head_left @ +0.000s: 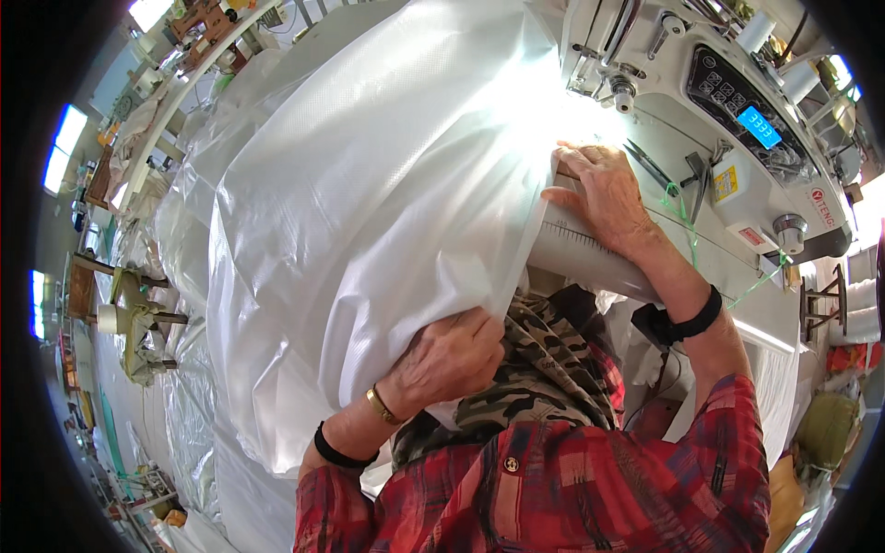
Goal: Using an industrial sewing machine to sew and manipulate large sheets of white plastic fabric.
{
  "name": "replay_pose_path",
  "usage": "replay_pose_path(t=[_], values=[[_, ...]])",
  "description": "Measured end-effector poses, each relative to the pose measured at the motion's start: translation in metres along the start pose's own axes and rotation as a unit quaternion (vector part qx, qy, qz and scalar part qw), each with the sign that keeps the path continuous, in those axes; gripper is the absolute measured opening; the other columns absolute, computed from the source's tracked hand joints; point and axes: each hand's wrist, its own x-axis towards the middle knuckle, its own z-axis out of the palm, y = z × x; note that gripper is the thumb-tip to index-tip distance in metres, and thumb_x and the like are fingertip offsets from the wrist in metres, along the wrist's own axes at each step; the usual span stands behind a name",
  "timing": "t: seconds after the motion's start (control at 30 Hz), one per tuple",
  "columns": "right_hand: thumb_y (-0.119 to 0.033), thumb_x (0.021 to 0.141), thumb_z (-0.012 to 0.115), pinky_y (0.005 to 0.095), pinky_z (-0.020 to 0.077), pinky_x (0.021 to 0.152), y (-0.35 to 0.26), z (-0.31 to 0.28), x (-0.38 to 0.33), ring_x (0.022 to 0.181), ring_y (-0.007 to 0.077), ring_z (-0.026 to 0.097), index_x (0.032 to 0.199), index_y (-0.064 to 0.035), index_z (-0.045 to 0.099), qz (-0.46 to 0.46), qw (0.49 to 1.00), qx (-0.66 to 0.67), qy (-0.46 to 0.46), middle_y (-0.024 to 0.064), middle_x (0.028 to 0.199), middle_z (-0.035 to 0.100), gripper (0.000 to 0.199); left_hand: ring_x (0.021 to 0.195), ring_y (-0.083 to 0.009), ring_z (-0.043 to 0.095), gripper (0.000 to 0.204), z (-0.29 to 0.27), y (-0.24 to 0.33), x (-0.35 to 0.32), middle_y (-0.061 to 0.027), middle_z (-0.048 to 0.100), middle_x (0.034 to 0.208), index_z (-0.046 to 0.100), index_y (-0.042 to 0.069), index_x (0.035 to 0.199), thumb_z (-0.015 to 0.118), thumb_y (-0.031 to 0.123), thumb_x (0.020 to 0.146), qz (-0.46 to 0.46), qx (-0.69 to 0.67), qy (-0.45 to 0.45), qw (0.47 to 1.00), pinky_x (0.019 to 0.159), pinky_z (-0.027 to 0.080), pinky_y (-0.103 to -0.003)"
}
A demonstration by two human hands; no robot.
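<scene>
A large white woven plastic sheet (369, 194) spreads over the left and middle of the sewing table and hangs toward my lap. Its near edge is bunched in my left hand (452, 359), which is closed with the fingers curled into the folds. Close to the lit needle area of a white sewing machine (678, 78), my right hand (604, 198) has its fingers bent and pressed together at the sheet's right edge. Glare hides the needle and the exact spot where the sheet meets it. Below my right hand runs a grey table edge with a printed scale (576, 235).
Dark thread snips (651, 168) lie right of my right hand, beside loose green thread (687, 221). The machine's control panel (737, 97) is lit. White thread cones (756, 32) stand at the upper right. A wooden stool (129, 286) and heaped clear plastic (189, 369) are at the left.
</scene>
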Motion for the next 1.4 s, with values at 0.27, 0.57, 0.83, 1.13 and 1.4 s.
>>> replay_pose_path(t=[0.27, 0.57, 0.83, 1.13, 1.4], values=[[-0.075, 0.088, 0.041, 0.0486, 0.0338, 0.105, 0.003, -0.006, -0.001, 0.13, 0.0316, 0.047, 0.125, -0.0021, 0.06, 0.05, 0.995, 0.062, -0.065, 0.0177, 0.134, 0.057, 0.084, 0.059, -0.0319, 0.059, 0.015, 0.005, -0.018, 0.059, -0.0117, 0.05, 0.067, 0.05, 0.004, 0.07, 0.064, 0.006, 0.076, -0.036, 0.043, -0.044, 0.997, 0.053, 0.049, -0.041], [-0.048, 0.097, 0.052, 0.0516, 0.032, 0.108, 0.005, -0.006, -0.001, 0.13, 0.0338, 0.047, 0.127, -0.0022, 0.058, 0.075, 0.99, 0.085, -0.078, 0.019, 0.137, 0.054, 0.056, 0.067, -0.0335, 0.065, 0.012, 0.03, -0.048, 0.131, -0.0205, 0.062, 0.071, 0.058, 0.001, 0.067, 0.06, 0.007, 0.077, -0.052, 0.061, -0.085, 0.993, 0.056, 0.049, -0.043], [-0.024, 0.096, 0.053, 0.0505, 0.0355, 0.105, 0.011, -0.004, 0.0, 0.127, 0.034, 0.048, 0.128, -0.0025, 0.059, 0.072, 0.992, 0.089, -0.06, 0.0181, 0.134, 0.056, 0.039, 0.07, -0.0403, 0.064, 0.013, 0.045, -0.073, 0.183, -0.0241, 0.062, 0.07, 0.061, -0.002, 0.066, 0.057, 0.006, 0.076, -0.095, 0.116, -0.027, 0.988, 0.072, 0.05, -0.049], [-0.031, 0.095, 0.058, 0.0475, 0.0339, 0.108, 0.022, -0.002, -0.01, 0.126, 0.0369, 0.05, 0.127, -0.002, 0.058, 0.083, 0.962, 0.259, -0.013, 0.0194, 0.135, 0.056, 0.043, 0.116, -0.0411, 0.054, 0.047, 0.027, -0.01, 0.064, -0.0234, 0.056, 0.127, 0.053, -0.002, 0.132, 0.066, 0.014, 0.089, -0.094, -0.042, 0.135, 0.986, 0.096, 0.045, -0.046], [-0.043, 0.085, 0.072, 0.0494, 0.0277, 0.111, -0.071, -0.043, -0.094, 0.128, 0.0342, 0.047, 0.106, -0.0002, 0.062, 0.088, 0.957, 0.268, 0.068, 0.0171, 0.134, 0.054, 0.048, 0.12, -0.0403, 0.05, 0.047, 0.075, -0.012, -0.168, -0.0224, 0.054, 0.126, 0.055, -0.001, 0.125, 0.07, 0.018, 0.085, -0.372, 0.17, 0.116, 0.905, 0.099, 0.043, -0.046]])
